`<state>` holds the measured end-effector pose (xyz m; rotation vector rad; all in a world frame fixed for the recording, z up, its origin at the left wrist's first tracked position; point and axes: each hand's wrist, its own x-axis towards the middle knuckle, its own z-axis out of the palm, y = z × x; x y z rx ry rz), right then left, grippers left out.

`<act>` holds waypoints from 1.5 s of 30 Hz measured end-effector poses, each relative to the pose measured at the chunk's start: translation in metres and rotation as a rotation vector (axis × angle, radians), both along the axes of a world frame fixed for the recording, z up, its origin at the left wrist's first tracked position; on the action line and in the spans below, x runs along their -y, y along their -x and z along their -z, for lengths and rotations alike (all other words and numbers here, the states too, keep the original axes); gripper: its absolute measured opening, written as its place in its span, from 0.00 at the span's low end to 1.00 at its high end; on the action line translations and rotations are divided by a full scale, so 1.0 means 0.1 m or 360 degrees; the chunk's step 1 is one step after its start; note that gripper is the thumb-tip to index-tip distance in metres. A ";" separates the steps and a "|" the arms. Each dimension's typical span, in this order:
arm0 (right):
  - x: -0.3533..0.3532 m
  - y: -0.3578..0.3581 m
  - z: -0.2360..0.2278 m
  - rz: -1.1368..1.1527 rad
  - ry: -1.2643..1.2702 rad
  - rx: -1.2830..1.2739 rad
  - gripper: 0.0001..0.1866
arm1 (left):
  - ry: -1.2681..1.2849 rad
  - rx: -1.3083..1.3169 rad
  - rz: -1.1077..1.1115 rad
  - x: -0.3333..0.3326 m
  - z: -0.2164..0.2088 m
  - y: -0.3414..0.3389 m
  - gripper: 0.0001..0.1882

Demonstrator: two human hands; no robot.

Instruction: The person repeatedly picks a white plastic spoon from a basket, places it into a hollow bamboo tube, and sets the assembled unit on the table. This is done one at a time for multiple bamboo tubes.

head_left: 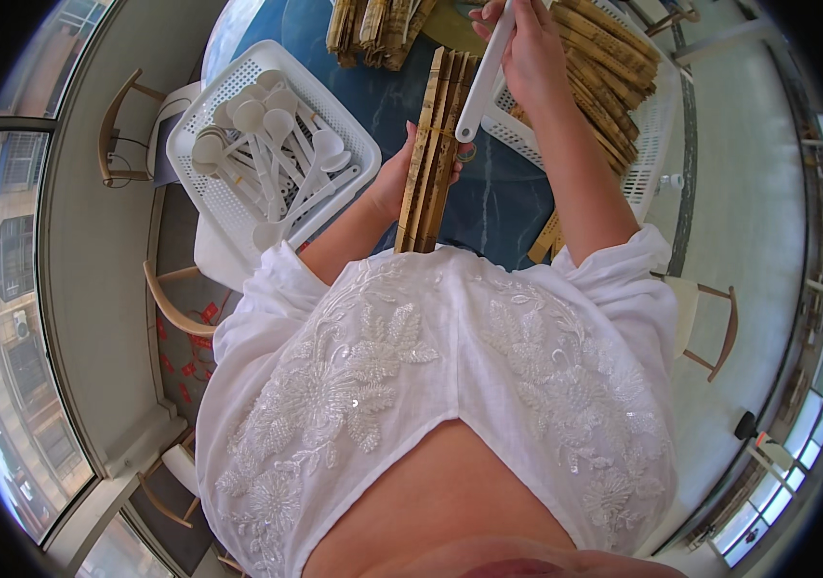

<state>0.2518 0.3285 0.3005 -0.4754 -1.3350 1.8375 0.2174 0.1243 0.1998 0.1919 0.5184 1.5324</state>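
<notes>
My left hand (394, 183) is closed around a bundle of brown, dark-speckled strips (424, 159), which look like bamboo. A thin band circles the bundle near its middle, and its lower end reaches my white top. Raised to the right of it, my right hand (532, 67) grips a white plastic spoon (484, 87) by its handle. The handle's holed end points down beside the bundle; the spoon's head is out of view. On the left, a white perforated basket (201, 207) holds many white spoons (272, 130) lying in a jumble.
Under my hands is a dark blue marbled table (503, 207). More strip bundles (378, 34) lie at its far side. A second white basket (660, 144), at the right, is heaped with brown strips (614, 63). Chairs stand left (175, 299) and right (720, 328).
</notes>
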 end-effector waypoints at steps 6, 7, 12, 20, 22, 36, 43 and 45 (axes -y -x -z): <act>0.06 -0.07 0.07 -0.0062 0.0407 0.0089 0.11 | 0.0202 -0.0191 0.0026 0.09 -0.09 -0.06 0.33; 0.10 -0.08 0.04 -0.0051 0.0459 0.0077 0.11 | 0.0239 -0.0343 0.0038 0.10 -0.09 -0.06 0.30; 0.06 -0.21 0.07 -0.0171 0.0296 -0.0085 0.12 | 0.0100 -0.0467 -0.0077 0.16 -0.02 -0.02 0.27; 0.40 -0.50 -0.24 -0.0398 0.0324 -0.0072 0.13 | -0.0257 -0.0582 -0.0174 0.28 -0.05 0.17 0.21; 0.48 -0.51 -0.27 -0.0419 0.0297 -0.0051 0.14 | -0.0250 -0.0655 -0.0164 0.30 -0.04 0.21 0.20; 0.49 -0.62 -0.05 -0.0474 0.0261 0.0017 0.15 | 0.0028 -0.0009 -0.0634 0.21 -0.16 0.21 0.18; 0.66 -0.69 0.12 -0.0313 0.0424 -0.0001 0.14 | 0.0166 0.0607 -0.0874 0.17 0.09 0.39 0.16; 0.68 -0.70 0.12 -0.0284 0.0449 -0.0034 0.14 | 0.0234 0.0701 -0.0852 0.17 0.17 0.39 0.16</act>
